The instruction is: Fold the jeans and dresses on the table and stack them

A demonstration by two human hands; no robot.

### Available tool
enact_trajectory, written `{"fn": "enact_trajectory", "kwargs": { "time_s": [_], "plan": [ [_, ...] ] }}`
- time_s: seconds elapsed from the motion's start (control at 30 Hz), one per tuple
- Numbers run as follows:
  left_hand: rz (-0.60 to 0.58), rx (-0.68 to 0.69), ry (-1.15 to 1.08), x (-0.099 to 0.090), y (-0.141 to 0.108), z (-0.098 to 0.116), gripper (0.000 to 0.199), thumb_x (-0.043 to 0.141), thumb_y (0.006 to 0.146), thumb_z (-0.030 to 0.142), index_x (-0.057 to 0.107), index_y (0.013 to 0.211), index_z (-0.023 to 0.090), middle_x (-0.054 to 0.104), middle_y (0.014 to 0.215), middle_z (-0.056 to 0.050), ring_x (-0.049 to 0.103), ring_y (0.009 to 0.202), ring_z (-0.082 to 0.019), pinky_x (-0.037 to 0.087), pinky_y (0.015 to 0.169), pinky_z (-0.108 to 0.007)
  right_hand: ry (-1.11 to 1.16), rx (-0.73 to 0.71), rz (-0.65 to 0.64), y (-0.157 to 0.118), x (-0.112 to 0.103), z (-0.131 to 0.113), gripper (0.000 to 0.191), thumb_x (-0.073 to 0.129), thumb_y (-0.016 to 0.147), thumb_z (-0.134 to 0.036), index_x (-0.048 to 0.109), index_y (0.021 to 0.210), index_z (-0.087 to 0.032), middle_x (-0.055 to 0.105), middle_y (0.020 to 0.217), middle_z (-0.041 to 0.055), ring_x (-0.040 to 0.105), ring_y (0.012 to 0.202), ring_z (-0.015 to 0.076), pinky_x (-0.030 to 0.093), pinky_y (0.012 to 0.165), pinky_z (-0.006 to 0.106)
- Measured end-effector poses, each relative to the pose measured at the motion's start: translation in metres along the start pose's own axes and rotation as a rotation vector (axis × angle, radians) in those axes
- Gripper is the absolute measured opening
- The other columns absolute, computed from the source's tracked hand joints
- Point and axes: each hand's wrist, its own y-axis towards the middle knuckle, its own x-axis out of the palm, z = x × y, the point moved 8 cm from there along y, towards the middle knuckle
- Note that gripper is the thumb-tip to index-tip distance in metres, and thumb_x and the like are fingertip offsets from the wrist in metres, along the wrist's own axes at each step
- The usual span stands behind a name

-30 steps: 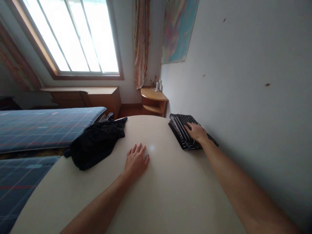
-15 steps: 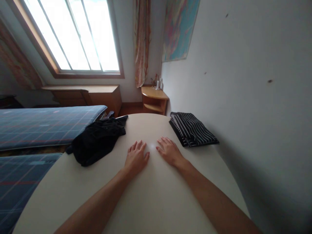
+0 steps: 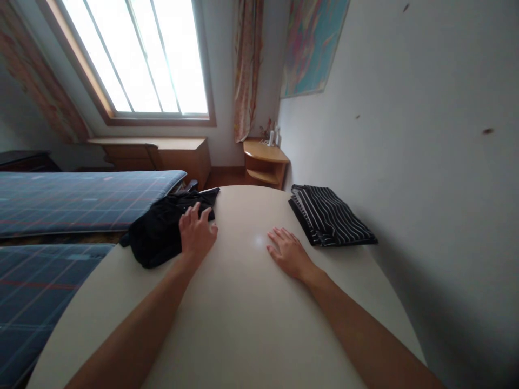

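Note:
A crumpled black garment (image 3: 156, 232) lies at the left edge of the pale round table (image 3: 251, 324). Over its right part is my left hand (image 3: 197, 229), fingers apart and slightly curled, holding nothing; whether it touches the cloth I cannot tell. My right hand (image 3: 288, 251) rests flat on the tabletop right of the middle, its fingers spread and nothing in it. Just beyond it to the right sits a folded black cloth with white stripes (image 3: 334, 216), near the wall and apart from the hand.
Beds with blue plaid mattresses (image 3: 81, 202) stand left of the table. Behind are a wooden desk (image 3: 178, 154) and a corner shelf (image 3: 265, 153) with small items on it. A white wall (image 3: 438, 200) runs along the right side.
My left hand has moved left and forward from the middle of the table to the black garment. My right hand stays on the table. The view has shifted slightly.

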Motion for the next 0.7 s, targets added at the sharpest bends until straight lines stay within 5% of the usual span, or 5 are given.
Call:
{"fn": "enact_trajectory", "kwargs": {
  "time_s": [0.1, 0.27, 0.4, 0.6, 0.7],
  "plan": [
    [0.063, -0.150, 0.073, -0.003, 0.005, -0.038, 0.060, 0.063, 0.085, 0.027, 0.050, 0.141, 0.013, 0.031, 0.159, -0.021, 0.027, 0.146, -0.040, 0.021, 0.117, -0.059, 0.007, -0.009, 0.012, 0.000, 0.000, 0.000, 0.052, 0.045, 0.099, -0.039, 0.053, 0.144, -0.016, 0.043, 0.156, 0.0128, 0.034, 0.147, 0.0297, 0.024, 0.121, 0.048],
    [0.019, -0.296, -0.023, 0.006, 0.007, -0.071, 0.045, 0.055, 0.091, 0.026, 0.059, 0.135, 0.019, 0.053, 0.147, -0.016, 0.042, 0.137, -0.037, 0.037, 0.109, -0.058, 0.006, -0.010, 0.020, 0.000, 0.000, 0.000, 0.051, 0.045, 0.099, -0.039, 0.054, 0.144, -0.017, 0.044, 0.155, 0.0125, 0.035, 0.146, 0.0300, 0.025, 0.121, 0.048],
    [0.124, -0.449, -0.233, -0.001, 0.011, -0.089, 0.034, 0.049, 0.096, 0.026, 0.067, 0.125, 0.019, 0.069, 0.122, -0.015, 0.060, 0.118, -0.032, 0.047, 0.101, -0.048, 0.015, -0.013, 0.025, 0.001, 0.001, 0.000, 0.051, 0.046, 0.099, -0.039, 0.054, 0.143, -0.017, 0.044, 0.155, 0.0127, 0.034, 0.146, 0.0296, 0.025, 0.121, 0.048],
    [0.493, -0.436, -0.504, -0.040, 0.019, -0.102, 0.025, 0.047, 0.097, 0.017, 0.066, 0.112, 0.012, 0.070, 0.117, -0.008, 0.062, 0.113, -0.025, 0.044, 0.107, -0.042, 0.006, -0.011, 0.024, 0.001, 0.001, 0.000, 0.051, 0.046, 0.099, -0.038, 0.054, 0.144, -0.016, 0.044, 0.155, 0.0122, 0.035, 0.146, 0.0301, 0.025, 0.120, 0.049],
    [0.595, -0.364, -0.547, -0.066, 0.021, -0.089, 0.024, 0.043, 0.100, 0.018, 0.064, 0.112, 0.016, 0.068, 0.118, -0.003, 0.061, 0.116, -0.022, 0.042, 0.110, -0.042, 0.005, -0.012, 0.031, 0.002, 0.001, 0.000, 0.050, 0.046, 0.098, -0.038, 0.054, 0.143, -0.016, 0.045, 0.155, 0.0125, 0.036, 0.145, 0.0301, 0.026, 0.120, 0.049]
  ]
}}
